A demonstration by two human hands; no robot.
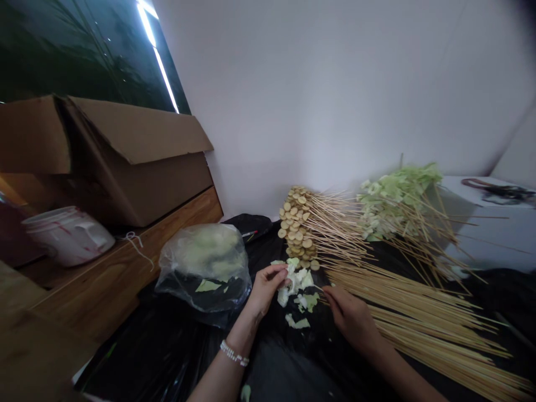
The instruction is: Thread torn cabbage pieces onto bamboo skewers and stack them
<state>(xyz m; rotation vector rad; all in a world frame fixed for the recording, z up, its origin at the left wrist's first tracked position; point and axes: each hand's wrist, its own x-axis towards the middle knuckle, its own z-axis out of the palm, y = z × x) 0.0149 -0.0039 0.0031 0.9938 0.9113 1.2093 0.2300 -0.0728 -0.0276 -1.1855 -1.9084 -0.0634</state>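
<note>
Pale green cabbage pieces (298, 280) are gathered between my hands over black plastic. My left hand (268, 283), with a beaded bracelet on its wrist, pinches a cabbage piece at the left of this cluster. My right hand (345, 310) is closed on the thin end of a wooden skewer (315, 286) that points left into the cabbage. A loose cabbage piece (297, 322) lies just below. Beyond my hands, round pale slices (298, 223) sit stacked on skewers. Many bare skewers (414, 301) lie to the right of my right hand.
A clear plastic bag (205, 268) with cabbage sits at the left, beside a wooden ledge (167, 223) holding a white bucket (69, 234) and an open cardboard box (146, 173). Skewered cabbage (393, 201) is piled at the back right near a white surface (498, 223).
</note>
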